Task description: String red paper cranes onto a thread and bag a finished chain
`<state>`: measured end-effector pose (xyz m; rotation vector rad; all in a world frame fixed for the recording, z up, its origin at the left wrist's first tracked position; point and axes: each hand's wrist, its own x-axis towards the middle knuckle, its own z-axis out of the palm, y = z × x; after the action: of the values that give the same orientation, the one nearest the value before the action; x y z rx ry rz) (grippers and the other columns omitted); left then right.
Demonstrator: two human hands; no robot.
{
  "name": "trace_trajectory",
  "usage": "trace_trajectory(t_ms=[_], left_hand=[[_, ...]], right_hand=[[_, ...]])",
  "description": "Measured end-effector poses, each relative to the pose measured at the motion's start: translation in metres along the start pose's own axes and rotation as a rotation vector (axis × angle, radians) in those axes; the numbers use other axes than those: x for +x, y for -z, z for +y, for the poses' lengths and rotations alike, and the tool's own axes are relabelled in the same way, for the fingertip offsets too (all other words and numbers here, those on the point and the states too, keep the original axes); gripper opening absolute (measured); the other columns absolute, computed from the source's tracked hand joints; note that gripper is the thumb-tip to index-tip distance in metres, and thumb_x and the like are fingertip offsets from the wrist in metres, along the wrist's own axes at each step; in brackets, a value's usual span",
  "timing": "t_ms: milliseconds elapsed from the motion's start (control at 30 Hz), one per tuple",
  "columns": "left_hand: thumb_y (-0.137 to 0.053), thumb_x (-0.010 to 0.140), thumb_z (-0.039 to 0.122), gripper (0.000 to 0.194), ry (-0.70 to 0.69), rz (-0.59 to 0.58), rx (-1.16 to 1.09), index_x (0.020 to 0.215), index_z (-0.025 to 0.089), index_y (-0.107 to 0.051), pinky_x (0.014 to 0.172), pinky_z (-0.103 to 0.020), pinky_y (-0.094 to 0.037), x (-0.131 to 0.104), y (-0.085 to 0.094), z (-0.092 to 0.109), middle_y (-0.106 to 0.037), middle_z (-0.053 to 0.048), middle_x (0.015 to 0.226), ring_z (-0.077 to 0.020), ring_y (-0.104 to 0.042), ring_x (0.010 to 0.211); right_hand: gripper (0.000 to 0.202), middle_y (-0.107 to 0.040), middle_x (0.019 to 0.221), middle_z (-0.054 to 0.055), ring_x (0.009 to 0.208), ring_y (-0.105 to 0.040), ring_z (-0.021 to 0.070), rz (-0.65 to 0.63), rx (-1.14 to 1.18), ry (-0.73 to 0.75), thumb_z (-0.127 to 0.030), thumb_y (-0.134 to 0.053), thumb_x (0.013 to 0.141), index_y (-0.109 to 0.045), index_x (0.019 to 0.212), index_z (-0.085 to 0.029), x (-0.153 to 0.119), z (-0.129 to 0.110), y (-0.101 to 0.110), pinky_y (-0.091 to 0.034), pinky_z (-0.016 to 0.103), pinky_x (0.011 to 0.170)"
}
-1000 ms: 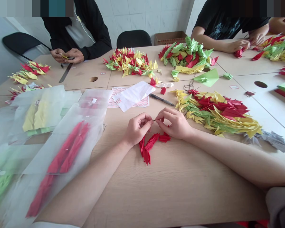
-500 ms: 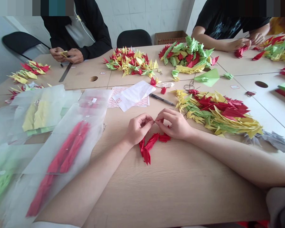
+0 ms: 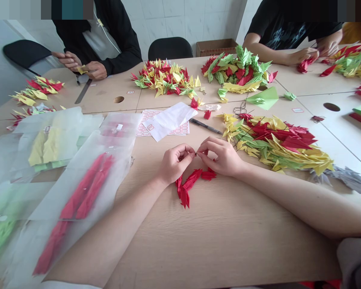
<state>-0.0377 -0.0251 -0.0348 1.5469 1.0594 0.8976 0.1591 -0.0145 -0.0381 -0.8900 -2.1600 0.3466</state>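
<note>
My left hand and my right hand meet above the wooden table, fingertips nearly touching. Each thumb and forefinger is pinched at a tiny dark thing that is too small to name. Below and between the hands lie red folded paper pieces, partly hidden by the fingers. To the right of my right hand is a long pile of red, yellow and green folded paper.
Plastic bags with folded paper cover the left side. Beyond my hands are a pen, a white sheet and more paper piles. Two people sit across the table, their hands over it.
The person at the far left has raised one hand away from the other, which holds a yellow piece. My hands have hardly moved.
</note>
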Motion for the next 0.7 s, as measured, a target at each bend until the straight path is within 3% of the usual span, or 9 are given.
trace_trajectory(t_ms=[700], left_hand=[[-0.062, 0.086, 0.032, 0.018, -0.028, 0.009, 0.011, 0.084, 0.014, -0.062, 0.051, -0.024, -0.027, -0.0002, 0.0007, -0.0024, -0.046, 0.003, 0.059, -0.0088, -0.037, 0.053]], right_hand=[[0.006, -0.063, 0.081, 0.003, 0.067, -0.059, 0.0129, 0.020, 0.000, -0.021, -0.020, -0.057, 0.089, -0.063, 0.087, -0.019, 0.0004, -0.0013, 0.0010, -0.047, 0.028, 0.066]])
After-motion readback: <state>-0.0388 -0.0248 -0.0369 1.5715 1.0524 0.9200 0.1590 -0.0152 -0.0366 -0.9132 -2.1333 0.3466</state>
